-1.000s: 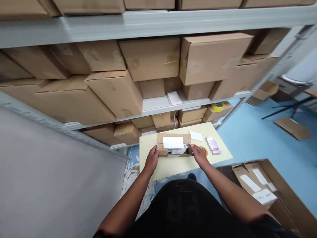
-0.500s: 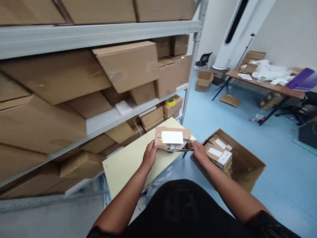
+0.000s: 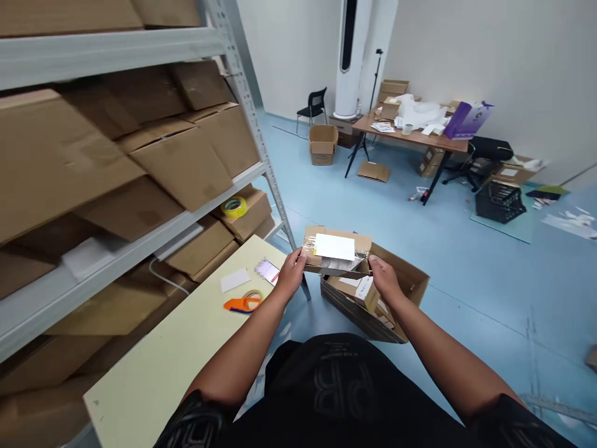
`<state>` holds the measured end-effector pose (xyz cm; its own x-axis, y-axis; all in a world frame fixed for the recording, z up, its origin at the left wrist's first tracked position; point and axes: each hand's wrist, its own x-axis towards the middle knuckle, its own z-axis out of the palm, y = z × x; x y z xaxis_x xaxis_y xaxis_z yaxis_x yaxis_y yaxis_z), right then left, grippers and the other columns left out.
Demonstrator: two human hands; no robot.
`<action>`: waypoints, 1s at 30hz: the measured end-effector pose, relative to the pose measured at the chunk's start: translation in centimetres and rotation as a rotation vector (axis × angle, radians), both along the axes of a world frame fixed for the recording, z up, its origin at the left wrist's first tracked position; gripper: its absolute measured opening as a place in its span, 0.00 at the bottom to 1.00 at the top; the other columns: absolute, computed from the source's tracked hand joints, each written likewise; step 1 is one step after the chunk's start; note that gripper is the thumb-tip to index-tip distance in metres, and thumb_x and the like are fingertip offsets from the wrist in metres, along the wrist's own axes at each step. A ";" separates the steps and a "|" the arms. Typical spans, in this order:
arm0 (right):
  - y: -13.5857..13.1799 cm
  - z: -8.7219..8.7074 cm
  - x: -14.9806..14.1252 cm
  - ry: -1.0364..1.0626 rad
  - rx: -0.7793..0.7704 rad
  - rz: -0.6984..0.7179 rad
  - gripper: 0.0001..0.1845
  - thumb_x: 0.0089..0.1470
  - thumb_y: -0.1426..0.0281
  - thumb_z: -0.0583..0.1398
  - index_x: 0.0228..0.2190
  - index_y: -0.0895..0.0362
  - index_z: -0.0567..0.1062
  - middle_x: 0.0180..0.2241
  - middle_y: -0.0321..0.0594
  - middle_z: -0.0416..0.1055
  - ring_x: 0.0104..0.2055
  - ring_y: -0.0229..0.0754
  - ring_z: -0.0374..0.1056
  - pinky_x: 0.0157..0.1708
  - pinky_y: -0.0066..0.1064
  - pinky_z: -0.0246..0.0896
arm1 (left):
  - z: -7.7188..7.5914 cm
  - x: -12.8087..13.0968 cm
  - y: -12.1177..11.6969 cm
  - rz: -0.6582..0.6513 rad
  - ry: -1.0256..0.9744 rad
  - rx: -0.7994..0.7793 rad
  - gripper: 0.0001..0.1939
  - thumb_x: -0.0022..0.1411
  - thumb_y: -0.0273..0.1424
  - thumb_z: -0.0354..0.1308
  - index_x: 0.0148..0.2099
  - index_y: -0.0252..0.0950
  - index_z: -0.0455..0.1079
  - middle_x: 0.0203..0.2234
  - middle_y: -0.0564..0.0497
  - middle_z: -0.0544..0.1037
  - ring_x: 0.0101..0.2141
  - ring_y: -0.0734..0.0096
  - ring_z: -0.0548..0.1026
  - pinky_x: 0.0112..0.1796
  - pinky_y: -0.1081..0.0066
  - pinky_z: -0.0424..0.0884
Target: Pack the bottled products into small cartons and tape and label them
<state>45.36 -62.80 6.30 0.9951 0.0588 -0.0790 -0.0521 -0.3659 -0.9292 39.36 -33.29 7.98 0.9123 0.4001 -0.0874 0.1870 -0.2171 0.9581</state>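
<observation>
Between my hands is a small cardboard box (image 3: pixel 313 249) with clear tape at its ends and a white label (image 3: pixel 334 247) on top. My left hand (image 3: pixel 290 274) grips its left end, my right hand (image 3: pixel 385 277) its right end. Beneath and behind it, a large open carton (image 3: pixel 417 280) stands on the floor with several smaller labelled boxes (image 3: pixel 357 289) inside. The held box hides part of that carton. On the pale yellow table (image 3: pixel 172 348) to the left lie an orange tape dispenser (image 3: pixel 243 304), a white card (image 3: pixel 235 280) and a phone (image 3: pixel 269 272).
A metal shelf rack (image 3: pixel 252 118) packed with cardboard boxes fills the left side, with a yellow tape roll (image 3: pixel 234 207) on a box. Across the blue floor are a brown desk (image 3: pixel 364 122), a black chair (image 3: pixel 313 107), an open carton (image 3: pixel 323 144) and a black crate (image 3: pixel 500 202).
My view has swung right. The small box, still in both hands, has gone from above the yellow table to over the large carton. The orange tape dispenser and phone now show.
</observation>
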 end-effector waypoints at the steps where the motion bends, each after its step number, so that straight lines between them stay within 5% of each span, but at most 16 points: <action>1: -1.1 -0.1 0.6 0.000 0.001 -0.037 0.38 0.60 0.37 0.52 0.42 0.56 0.83 0.46 0.47 0.82 0.51 0.58 0.74 0.52 0.42 0.66 | -0.1 1.4 -0.9 -0.040 -0.003 -0.007 0.28 0.69 0.49 0.57 0.64 0.40 0.74 0.59 0.43 0.77 0.59 0.51 0.73 0.57 0.58 0.70; 9: -6.6 -1.7 3.5 0.032 -0.016 -0.362 0.40 0.60 0.38 0.53 0.48 0.57 0.83 0.50 0.48 0.81 0.56 0.60 0.72 0.57 0.44 0.64 | -1.7 12.5 -6.8 -0.380 0.001 -0.036 0.28 0.71 0.49 0.55 0.64 0.39 0.74 0.60 0.43 0.76 0.60 0.51 0.73 0.59 0.58 0.70; 16: -9.8 -1.2 4.3 0.148 -0.171 -0.646 0.33 0.60 0.44 0.56 0.55 0.52 0.79 0.55 0.47 0.78 0.59 0.57 0.71 0.57 0.43 0.65 | -2.7 20.1 -10.8 -0.771 0.035 -0.081 0.30 0.69 0.49 0.57 0.67 0.41 0.70 0.63 0.45 0.74 0.62 0.50 0.72 0.62 0.57 0.67; 20: -10.5 -1.3 3.1 0.273 -0.222 -0.767 0.36 0.58 0.46 0.58 0.60 0.55 0.75 0.56 0.51 0.77 0.58 0.57 0.72 0.56 0.43 0.64 | -4.2 22.4 -11.3 -0.823 0.105 -0.026 0.28 0.68 0.50 0.56 0.61 0.39 0.75 0.60 0.43 0.77 0.61 0.48 0.72 0.62 0.54 0.65; 25: -11.2 -1.4 1.3 0.296 -0.203 -0.728 0.26 0.59 0.46 0.57 0.45 0.51 0.81 0.47 0.44 0.81 0.51 0.55 0.74 0.51 0.41 0.65 | -6.7 23.2 -9.9 -0.805 0.245 -0.106 0.27 0.67 0.54 0.53 0.50 0.38 0.79 0.50 0.44 0.83 0.53 0.50 0.77 0.55 0.57 0.72; 30: -13.0 -2.4 0.8 0.305 -0.176 -0.763 0.28 0.58 0.44 0.56 0.41 0.52 0.82 0.42 0.43 0.82 0.44 0.53 0.75 0.44 0.40 0.67 | -8.5 22.5 -8.5 -0.750 0.322 -0.135 0.29 0.65 0.56 0.53 0.46 0.36 0.78 0.47 0.41 0.83 0.51 0.53 0.78 0.49 0.61 0.74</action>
